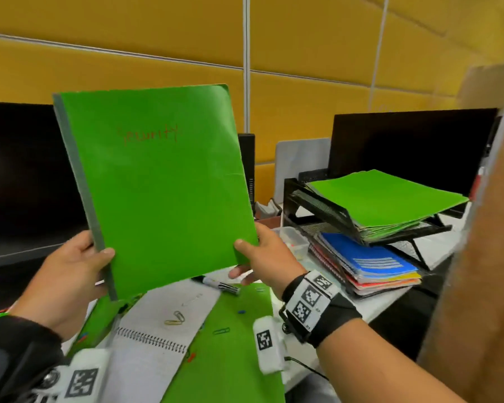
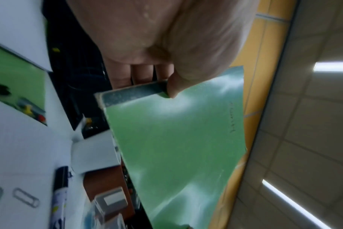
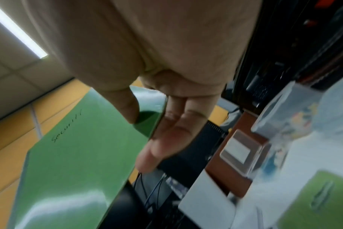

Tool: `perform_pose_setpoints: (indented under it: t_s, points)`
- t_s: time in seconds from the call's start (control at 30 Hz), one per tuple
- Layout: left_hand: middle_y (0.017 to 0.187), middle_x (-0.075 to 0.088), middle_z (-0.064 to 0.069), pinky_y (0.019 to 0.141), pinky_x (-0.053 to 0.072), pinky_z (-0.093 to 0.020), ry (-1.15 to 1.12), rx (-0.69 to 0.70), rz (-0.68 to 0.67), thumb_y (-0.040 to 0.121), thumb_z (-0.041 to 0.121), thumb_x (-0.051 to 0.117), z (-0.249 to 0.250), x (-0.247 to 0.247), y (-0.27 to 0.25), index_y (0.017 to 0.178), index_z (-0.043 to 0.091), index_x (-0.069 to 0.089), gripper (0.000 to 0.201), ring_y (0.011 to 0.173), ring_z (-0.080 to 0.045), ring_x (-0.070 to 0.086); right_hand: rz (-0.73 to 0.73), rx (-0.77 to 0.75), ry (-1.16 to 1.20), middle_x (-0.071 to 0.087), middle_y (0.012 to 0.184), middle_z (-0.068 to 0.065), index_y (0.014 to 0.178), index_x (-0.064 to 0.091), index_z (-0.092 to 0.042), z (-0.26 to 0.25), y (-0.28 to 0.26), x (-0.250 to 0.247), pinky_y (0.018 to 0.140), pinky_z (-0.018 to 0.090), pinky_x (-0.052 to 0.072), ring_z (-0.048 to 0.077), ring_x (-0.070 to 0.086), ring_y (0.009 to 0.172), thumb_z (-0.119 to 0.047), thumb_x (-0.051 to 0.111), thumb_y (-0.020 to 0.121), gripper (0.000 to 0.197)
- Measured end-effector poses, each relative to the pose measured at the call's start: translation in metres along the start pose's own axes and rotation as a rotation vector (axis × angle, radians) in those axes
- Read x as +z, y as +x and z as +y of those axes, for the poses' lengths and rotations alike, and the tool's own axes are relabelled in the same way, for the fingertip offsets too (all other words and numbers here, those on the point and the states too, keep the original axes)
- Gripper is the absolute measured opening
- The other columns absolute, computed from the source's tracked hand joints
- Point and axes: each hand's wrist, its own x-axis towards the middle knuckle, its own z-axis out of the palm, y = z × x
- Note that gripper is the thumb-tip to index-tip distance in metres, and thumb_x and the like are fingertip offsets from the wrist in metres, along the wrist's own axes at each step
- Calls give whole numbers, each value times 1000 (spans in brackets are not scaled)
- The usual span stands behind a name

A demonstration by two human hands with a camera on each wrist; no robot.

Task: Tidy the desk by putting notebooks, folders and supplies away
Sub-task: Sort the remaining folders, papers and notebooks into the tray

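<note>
I hold a green notebook [image 1: 157, 184] with a grey spine and red handwriting upright above the desk. My left hand [image 1: 70, 271] pinches its lower left corner at the spine, thumb on the cover. My right hand [image 1: 262, 254] pinches its lower right corner, thumb in front and fingers behind. The left wrist view shows the thumb on the notebook [image 2: 176, 139] near the grey spine. From the right wrist, the thumb presses the same green cover [image 3: 78, 155]. Below lie a spiral notepad [image 1: 157, 330], a green folder [image 1: 230, 344] and a marker [image 1: 218, 285].
A black mesh tray [image 1: 326, 205] at right carries green folders [image 1: 384, 199]; a stack of notebooks with a blue one [image 1: 367, 260] on top lies beneath it. Monitors [image 1: 410, 146] stand at left and right. Paper clips [image 1: 176, 318] are scattered on the desk. A clear box [image 1: 294, 237] sits beside the tray.
</note>
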Motion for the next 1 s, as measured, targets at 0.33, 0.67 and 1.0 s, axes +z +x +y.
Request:
perform_pose_setpoints:
  t_s: [0.33,0.67,1.0]
  points:
    - [88,70,-10,48,49,-27,202,99,-260,102,13,58,37,177,27,109,10,65,10,60,-13,63,693,-197,208,54,68,8,133,49,-24,-30,-16,-141,41,26,40,13,51,43,7,60,95,50]
    - [76,54,-2,63,40,-32,651,321,-366,100,38,60,52,334,67,87,17,53,26,70,-24,54,921,-200,169,57,125,34,161,-3,-37,-17,-32,-227,53,24,55,10,65,51,12,42,96,93]
    - [128,58,-20,90,52,-42,865,349,-552,95,66,51,48,402,69,130,12,55,64,113,-36,60,943,75,-253,69,98,26,163,1,-30,-66,-23,-328,55,37,62,23,72,57,10,39,97,86]
